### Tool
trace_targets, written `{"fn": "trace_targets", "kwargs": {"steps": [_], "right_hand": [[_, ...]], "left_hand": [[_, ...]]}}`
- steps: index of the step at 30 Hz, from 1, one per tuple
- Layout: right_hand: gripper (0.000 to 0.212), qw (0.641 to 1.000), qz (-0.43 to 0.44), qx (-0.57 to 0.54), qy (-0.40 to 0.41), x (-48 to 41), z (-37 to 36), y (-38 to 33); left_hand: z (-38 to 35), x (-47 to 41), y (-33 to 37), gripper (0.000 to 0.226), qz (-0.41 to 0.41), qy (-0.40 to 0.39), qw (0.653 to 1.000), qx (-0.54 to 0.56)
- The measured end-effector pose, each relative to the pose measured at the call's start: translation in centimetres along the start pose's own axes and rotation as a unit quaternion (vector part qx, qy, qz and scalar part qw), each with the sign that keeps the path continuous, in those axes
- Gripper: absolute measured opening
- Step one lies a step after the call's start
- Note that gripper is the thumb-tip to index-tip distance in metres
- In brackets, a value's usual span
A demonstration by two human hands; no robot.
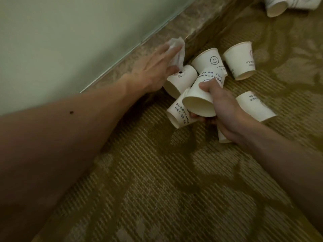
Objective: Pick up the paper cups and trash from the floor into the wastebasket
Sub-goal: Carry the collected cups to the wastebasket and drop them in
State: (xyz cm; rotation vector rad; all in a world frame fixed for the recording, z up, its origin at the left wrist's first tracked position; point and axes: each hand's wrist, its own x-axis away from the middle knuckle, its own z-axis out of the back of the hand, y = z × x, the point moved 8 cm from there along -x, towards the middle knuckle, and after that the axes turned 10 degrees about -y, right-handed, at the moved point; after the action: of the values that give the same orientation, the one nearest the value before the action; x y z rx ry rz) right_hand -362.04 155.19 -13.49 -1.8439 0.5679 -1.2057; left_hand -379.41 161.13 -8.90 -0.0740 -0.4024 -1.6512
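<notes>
Head view: hands [152, 72] [225, 112] outstretched, right around cup [201, 100]

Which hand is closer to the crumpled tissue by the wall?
Left. The left hand touches the crumpled tissue; the right hand is apart, nearer the camera, gripping a paper cup.

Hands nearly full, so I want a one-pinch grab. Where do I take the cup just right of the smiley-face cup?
The cup lies on its side with its open mouth facing you. Probably best to come from the near side and pinch the rim, thumb inside.
</notes>
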Motion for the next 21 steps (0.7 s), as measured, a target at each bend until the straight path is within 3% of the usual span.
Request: {"fn": "trace_targets", "kwargs": {"steps": [4,7,10,13,15,18,21], "right_hand": [[0.054,1.0,-0.006,-0.013,-0.025,-0.1,0.2,0.4],[0.052,0.999,-0.008,-0.016,-0.039,0.0,0.3,0.8],[0.05,0.999,-0.011,-0.012,-0.036,0.4,0.4,1.3],[0.049,0.999,-0.008,-0.005,-0.041,0.9,0.3,1.3],[0.047,0.999,-0.004,0.001,-0.043,1.4,0.4,0.8],[0.044,0.998,0.013,0.003,-0.055,2.3,1.1,-0.6],[0.044,0.997,0.011,0.007,-0.074,3.6,2.4,-1.8]], "left_hand": [[0.7,-0.8,-0.6,0.04,-0.008,0.044,0.999,-0.008],[0.8,-0.2,-1.8,0.034,0.035,0.097,0.994,0.039],[0.6,0.4,-1.8,0.042,0.05,0.098,0.993,0.047],[0.7,1.4,-1.5,0.057,0.065,0.089,0.987,0.119],[0.2,2.6,-1.1,0.055,0.064,0.071,0.978,0.186],[-2.1,4.6,-0.7,0.04,0.082,0.027,0.95,0.301],[-4.0,6.2,0.5,0.033,0.076,0.022,0.893,0.442]]}}
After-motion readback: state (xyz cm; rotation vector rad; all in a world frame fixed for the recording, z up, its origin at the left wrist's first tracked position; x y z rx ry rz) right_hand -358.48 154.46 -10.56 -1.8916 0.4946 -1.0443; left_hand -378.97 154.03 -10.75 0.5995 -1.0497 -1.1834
